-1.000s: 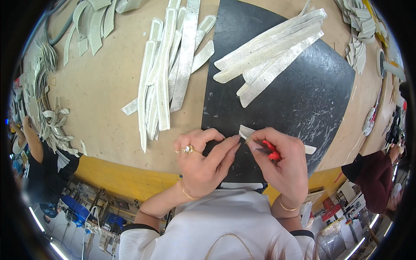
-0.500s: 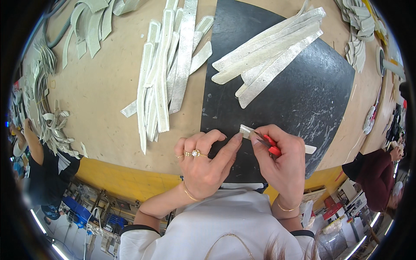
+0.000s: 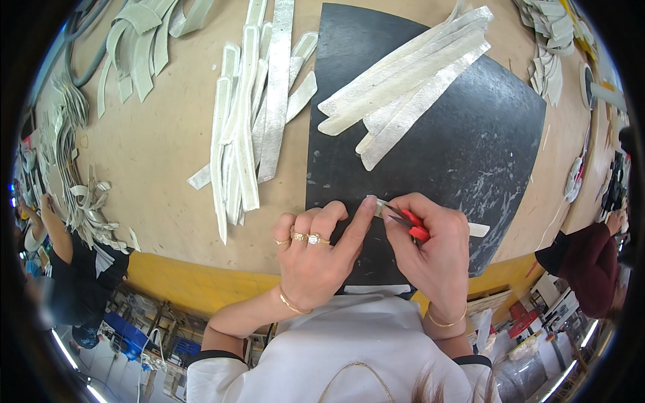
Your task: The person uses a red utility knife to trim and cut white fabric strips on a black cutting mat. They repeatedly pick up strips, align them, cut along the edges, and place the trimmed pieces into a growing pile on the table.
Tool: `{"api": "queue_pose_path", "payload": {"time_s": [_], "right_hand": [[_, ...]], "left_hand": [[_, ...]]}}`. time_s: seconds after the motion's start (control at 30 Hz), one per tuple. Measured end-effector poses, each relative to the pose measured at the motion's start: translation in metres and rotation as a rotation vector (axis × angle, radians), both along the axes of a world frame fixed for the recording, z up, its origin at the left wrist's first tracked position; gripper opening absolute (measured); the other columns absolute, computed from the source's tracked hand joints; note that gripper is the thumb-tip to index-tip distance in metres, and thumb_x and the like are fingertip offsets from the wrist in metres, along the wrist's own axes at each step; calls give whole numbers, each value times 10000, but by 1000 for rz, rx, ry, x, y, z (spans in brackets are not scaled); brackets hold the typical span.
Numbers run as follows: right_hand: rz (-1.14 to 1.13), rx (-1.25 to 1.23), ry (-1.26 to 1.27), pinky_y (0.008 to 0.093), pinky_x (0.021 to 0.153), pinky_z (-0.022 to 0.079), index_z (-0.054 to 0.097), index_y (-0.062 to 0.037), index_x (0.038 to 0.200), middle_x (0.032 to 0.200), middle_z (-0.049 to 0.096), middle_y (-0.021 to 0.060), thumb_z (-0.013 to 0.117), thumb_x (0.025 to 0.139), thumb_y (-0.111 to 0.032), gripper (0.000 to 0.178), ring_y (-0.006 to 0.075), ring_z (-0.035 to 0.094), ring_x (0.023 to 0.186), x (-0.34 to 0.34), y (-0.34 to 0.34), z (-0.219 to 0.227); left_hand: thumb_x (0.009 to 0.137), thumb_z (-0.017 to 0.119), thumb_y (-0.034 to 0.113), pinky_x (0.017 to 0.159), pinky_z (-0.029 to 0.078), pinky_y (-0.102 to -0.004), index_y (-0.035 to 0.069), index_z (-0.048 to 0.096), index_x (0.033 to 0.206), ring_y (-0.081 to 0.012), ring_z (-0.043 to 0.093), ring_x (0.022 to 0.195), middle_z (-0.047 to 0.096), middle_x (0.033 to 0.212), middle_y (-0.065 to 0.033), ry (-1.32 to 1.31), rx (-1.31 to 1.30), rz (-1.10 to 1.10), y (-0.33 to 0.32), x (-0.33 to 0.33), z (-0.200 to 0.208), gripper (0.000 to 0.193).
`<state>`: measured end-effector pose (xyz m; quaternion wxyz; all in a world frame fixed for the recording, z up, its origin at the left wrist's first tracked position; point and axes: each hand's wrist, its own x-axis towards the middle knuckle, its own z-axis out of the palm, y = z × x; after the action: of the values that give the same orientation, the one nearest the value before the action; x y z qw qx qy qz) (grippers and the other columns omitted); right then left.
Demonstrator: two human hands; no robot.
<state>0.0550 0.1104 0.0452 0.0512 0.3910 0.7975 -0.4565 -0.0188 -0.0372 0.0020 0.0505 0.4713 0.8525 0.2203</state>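
Little change since a second ago: both hands sit at the same near edge of the black mat point(image 3: 470, 154), left index finger now stretched a bit further along the strip, red tool tilted slightly.

Far left, a heap of curled pale offcuts point(image 3: 74, 181) at the surface point(image 3: 154, 148) edge, tan and matte like board. Next, a bundle of long narrow silvery-white strips point(image 3: 248, 127), flat, faintly grainy, some curved at the ends.

Left hand point(image 3: 316, 255), rings on two fingers, fingers bent with index and thumb pressing down one end of a thin pale strip point(image 3: 478, 230) that lies along the mat's near edge. Right hand point(image 3: 433, 252) is closed around a red-handled cutter point(image 3: 411, 225), its metal tip touching the strip just beside the left fingertip.

The mat is dark, scuffed with whitish marks. On its far part lies a stack of wider shimmery strips point(image 3: 410, 80), laid diagonally.
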Motion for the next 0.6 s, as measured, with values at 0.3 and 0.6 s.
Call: {"api": "queue_pose_path", "payload": {"time_s": [0.3, 0.6], "right_hand": [[-98, -51, -61, 241, 470, 309, 669, 31, 821, 527, 466, -4, 680, 875, -66, 112, 43, 382, 507, 22, 14, 7], [-106, -16, -82, 252, 475, 311, 666, 27, 801, 515, 459, 13, 687, 862, -78, 124, 59, 385, 495, 30, 17, 5]], "left_hand": [[794, 689, 169, 744, 386, -341, 198, 696, 1205, -168, 513, 776, 564, 947, -1, 210, -71, -124, 0, -7, 1, 413], [842, 659, 157, 698, 373, -333, 227, 677, 1169, -165, 512, 753, 556, 904, -5, 433, -147, -177, 5, -5, -1, 335]]}}
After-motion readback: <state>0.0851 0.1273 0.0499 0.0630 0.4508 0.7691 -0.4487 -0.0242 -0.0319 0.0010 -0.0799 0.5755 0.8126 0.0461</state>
